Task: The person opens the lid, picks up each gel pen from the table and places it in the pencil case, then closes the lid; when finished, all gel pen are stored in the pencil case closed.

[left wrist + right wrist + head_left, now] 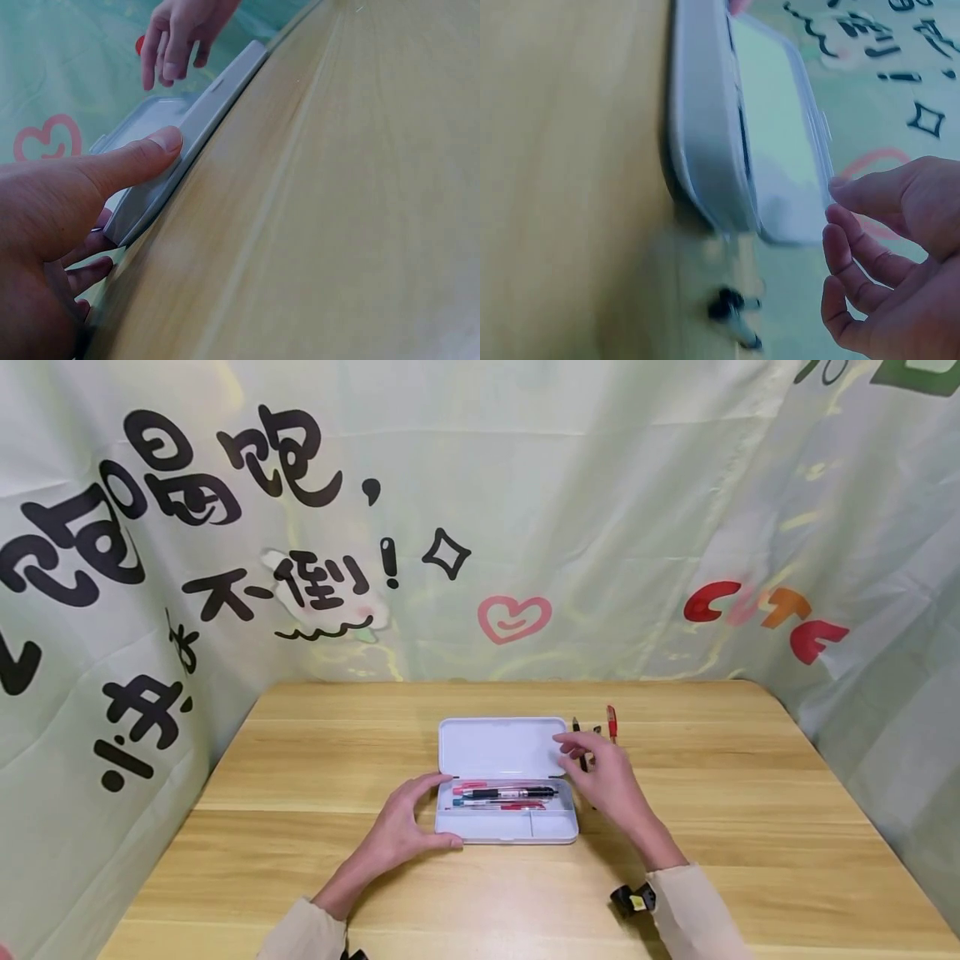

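A white pencil case [555, 828] lies with its lid [501, 747] raised, hinged at the back. Several pens [510, 793] with pink, black, blue and red parts lie in its rear compartment. My left hand [401, 827] grips the case's left end, thumb at the front wall and fingers toward the back, as the left wrist view also shows. Beside the lid's right edge is my right hand [606, 777], fingers loosely bent. In the right wrist view its thumb [877, 191] is very close to the lid's edge; whether it touches cannot be told.
Behind the right hand, a red pen [612, 723] and a black pen [577, 732] lie on the wooden table [315, 752], with other dark pieces partly hidden there. A printed curtain [600, 527] hangs along the table's back and sides.
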{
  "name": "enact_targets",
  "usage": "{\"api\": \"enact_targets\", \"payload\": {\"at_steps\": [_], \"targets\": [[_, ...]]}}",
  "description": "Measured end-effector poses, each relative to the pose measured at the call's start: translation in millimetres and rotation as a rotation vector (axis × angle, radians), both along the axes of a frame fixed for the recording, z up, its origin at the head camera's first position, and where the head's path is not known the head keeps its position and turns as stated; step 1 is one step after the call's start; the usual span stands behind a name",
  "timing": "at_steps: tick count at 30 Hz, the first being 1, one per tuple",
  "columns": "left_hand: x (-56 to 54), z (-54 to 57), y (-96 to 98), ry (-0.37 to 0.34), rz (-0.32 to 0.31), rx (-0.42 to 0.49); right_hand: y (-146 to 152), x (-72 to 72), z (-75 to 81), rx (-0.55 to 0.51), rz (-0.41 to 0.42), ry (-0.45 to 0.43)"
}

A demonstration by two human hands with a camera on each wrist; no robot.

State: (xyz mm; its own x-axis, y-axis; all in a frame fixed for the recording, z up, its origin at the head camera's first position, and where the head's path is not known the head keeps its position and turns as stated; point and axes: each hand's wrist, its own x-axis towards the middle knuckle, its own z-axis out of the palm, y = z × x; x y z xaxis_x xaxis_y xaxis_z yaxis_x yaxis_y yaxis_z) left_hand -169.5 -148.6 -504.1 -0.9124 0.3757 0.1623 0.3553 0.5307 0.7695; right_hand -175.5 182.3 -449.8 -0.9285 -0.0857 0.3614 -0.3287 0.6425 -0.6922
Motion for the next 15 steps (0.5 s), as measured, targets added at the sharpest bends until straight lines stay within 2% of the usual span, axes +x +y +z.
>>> {"api": "enact_targets", "payload": {"at_steps": [9, 15], "targets": [[0.8, -1.2, 0.3, -0.003, 0.005, 0.005, 38, -5.6, -2.1, -0.053, -0.151, 0.001], [0.9, -0.7, 0.7, 0.009, 0.0, 0.008, 57, -7.2, -8.2, -0.105, -0.219, -0.081]]}}
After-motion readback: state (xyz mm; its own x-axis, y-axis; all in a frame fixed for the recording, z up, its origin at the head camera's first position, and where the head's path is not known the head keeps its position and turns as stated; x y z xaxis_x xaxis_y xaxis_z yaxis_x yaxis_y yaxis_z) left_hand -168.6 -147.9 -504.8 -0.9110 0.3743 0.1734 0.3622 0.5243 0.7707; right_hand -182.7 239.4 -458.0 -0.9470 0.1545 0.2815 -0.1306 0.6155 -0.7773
